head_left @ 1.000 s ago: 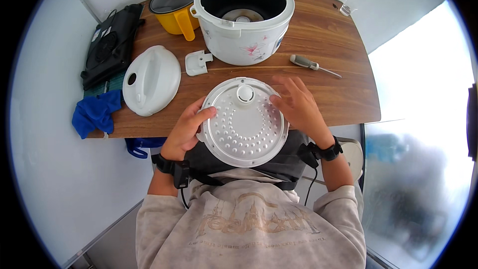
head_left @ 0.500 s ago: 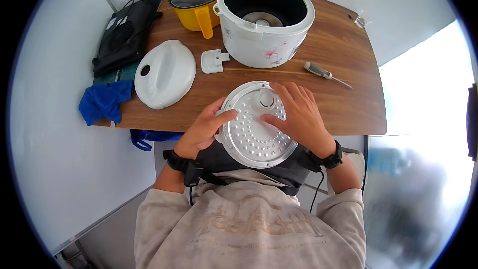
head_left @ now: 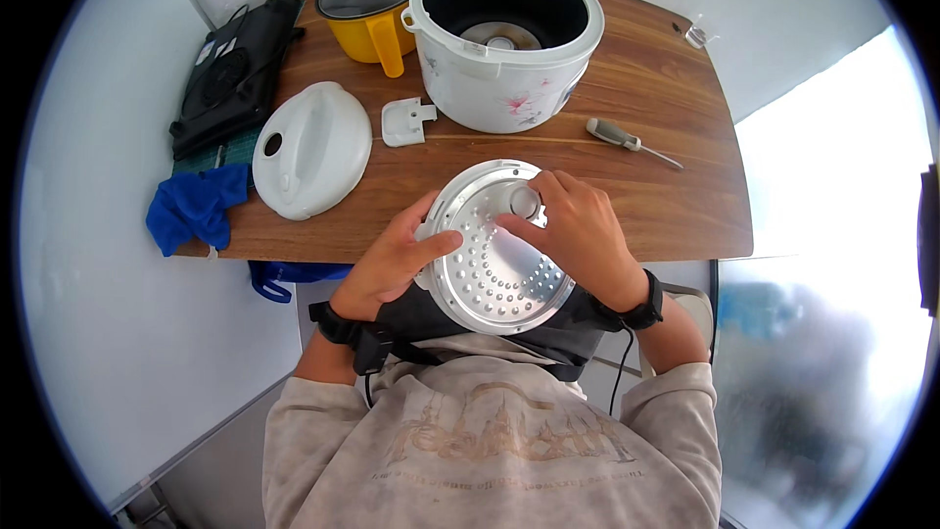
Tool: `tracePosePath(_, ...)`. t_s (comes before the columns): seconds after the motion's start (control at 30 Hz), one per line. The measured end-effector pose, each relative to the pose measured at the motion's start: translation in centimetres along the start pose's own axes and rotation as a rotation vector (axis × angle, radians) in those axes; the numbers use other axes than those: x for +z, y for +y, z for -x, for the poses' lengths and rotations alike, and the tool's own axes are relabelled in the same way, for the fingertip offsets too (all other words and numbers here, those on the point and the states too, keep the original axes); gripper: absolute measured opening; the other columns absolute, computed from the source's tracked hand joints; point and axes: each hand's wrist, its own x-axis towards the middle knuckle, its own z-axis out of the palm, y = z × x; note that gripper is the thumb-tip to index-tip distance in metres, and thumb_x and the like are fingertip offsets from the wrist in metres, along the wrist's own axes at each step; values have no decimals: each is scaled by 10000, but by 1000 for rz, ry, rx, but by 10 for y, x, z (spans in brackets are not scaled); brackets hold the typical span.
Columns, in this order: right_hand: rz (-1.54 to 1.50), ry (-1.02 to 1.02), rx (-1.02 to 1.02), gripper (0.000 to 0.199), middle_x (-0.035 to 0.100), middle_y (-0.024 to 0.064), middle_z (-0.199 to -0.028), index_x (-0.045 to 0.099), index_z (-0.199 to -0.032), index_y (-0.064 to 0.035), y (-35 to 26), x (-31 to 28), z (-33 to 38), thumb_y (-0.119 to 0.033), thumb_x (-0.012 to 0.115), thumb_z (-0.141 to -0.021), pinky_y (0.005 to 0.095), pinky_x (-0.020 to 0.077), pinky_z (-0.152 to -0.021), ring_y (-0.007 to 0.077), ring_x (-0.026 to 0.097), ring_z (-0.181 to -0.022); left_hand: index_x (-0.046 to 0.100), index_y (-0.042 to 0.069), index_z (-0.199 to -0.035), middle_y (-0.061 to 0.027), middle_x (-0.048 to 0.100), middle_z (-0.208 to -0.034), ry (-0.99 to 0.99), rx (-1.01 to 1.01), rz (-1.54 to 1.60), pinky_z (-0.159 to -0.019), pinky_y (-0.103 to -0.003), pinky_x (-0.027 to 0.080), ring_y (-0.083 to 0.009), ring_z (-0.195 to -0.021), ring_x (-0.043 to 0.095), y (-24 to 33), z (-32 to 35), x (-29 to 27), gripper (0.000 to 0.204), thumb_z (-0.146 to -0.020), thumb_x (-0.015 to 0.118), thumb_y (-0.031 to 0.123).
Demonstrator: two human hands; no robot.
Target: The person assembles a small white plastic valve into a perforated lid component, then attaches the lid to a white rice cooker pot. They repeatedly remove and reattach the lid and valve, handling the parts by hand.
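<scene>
A round silver rice cooker inner lid (head_left: pixel 494 286) with raised dimples is held at the table's front edge, above my lap. My left hand (head_left: pixel 392 260) grips its left rim, thumb on top and fingers underneath. My right hand (head_left: pixel 586 240) is closed round the small round vent cap (head_left: pixel 524 201) near the lid's far edge, thumb on the near side and fingers on the far right. Beyond the lid stands the white rice cooker body (head_left: pixel 490 88), open at the top. The white outer lid cover (head_left: pixel 318 157) lies to the left.
A small white plastic part (head_left: pixel 401 124) lies left of the cooker, a screwdriver (head_left: pixel 627 139) to the right. A yellow pot (head_left: pixel 367 39) with a glass lid stands at the back. A black appliance (head_left: pixel 235 78) and a blue cloth (head_left: pixel 201 206) are at the left.
My right hand has shifted left and its fingers have closed in round the vent cap. My left hand keeps its grip on the inner lid. The whole view has shifted slightly.
</scene>
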Motion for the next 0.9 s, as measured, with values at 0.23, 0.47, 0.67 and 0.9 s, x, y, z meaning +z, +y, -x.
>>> tracePosePath(0.23,101,23,7,471,608,155,-739,579,-827,17,1,7,-2,-424,743,-846,395,524,-629,339,638,-668,407,5,-1461,-90,596,-1302,15,7,19,-975,-285,494,-134,-1141,598,-4,-1,-1,642,-913,715,136)
tracePosePath(0.47,91,34,-21,488,618,165,-991,600,-1173,3,4,0,5,-334,747,-852,418,509,-812,336,642,-834,419,36,-1463,-62,616,-1260,88,-33,55,-914,-276,516,-113,-1108,607,-14,-4,-10,530,-990,606,185)
tracePosePath(0.67,-19,104,109,539,619,175,-1068,531,-1323,-29,18,-20,25,-261,730,-879,390,522,-770,311,655,-833,417,45,-1465,-57,613,-1247,109,-31,77,-927,-296,519,-128,-1096,618,-12,2,-27,523,-999,588,208)
tracePosePath(0.9,-487,-218,500,607,627,122,-678,387,-1419,-45,33,-9,58,-270,685,-940,360,494,-621,261,637,-624,415,45,-1465,-54,606,-1247,111,-7,72,-921,-295,521,-130,-1089,618,-12,5,-28,544,-982,601,214)
